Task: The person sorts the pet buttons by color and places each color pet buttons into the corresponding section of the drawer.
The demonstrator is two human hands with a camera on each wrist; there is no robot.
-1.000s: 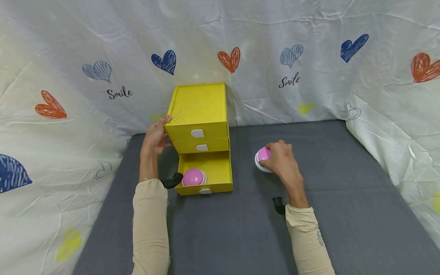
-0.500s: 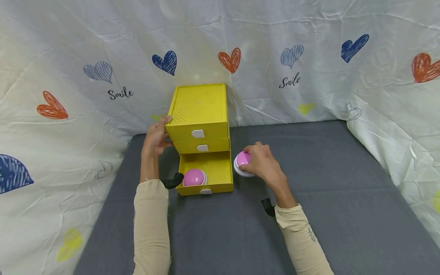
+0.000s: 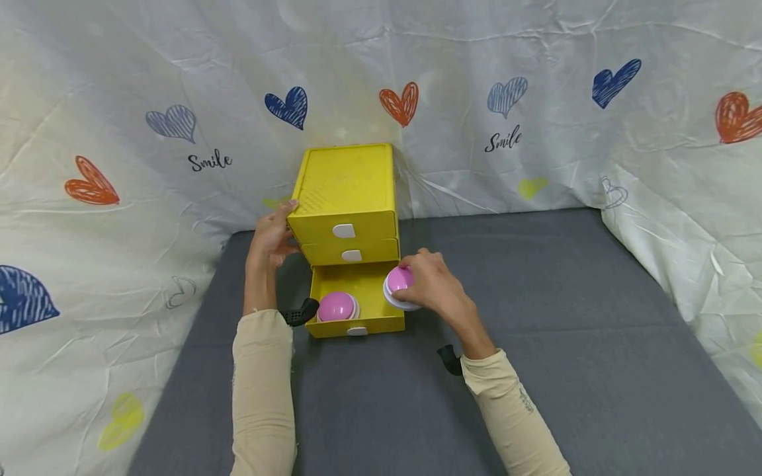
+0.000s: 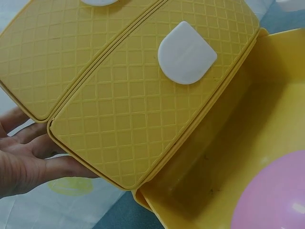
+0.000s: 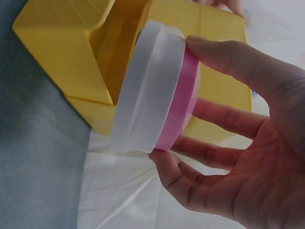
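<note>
A yellow drawer unit [image 3: 345, 178] with white handles stands at the back, its bottom drawer [image 3: 372, 325] pulled out. One pink-domed push button [image 3: 337, 307] with a white rim sits in that drawer's left part. My left hand [image 3: 271, 237] rests against the unit's left side, one fingertip at the top front edge; the left wrist view shows its fingers [image 4: 71, 167] fairly straight, partly behind the unit. A second pink push button [image 3: 395, 285] on a white base is tilted over the drawer's right side. My right hand [image 3: 434, 283] pinches it between thumb and fingers [image 5: 169, 174].
The two upper drawers [image 4: 114, 119] are closed. Grey cloth [image 3: 381, 410] covers the table. A white curtain [image 3: 452, 59] printed with hearts hangs behind and at both sides. Black wrist-camera mounts [image 3: 450, 360] stick out by the wrists.
My right hand has carried its push button leftward from the table's right side to the open drawer's right edge. My left hand, the unit and the button in the drawer have stayed put.
</note>
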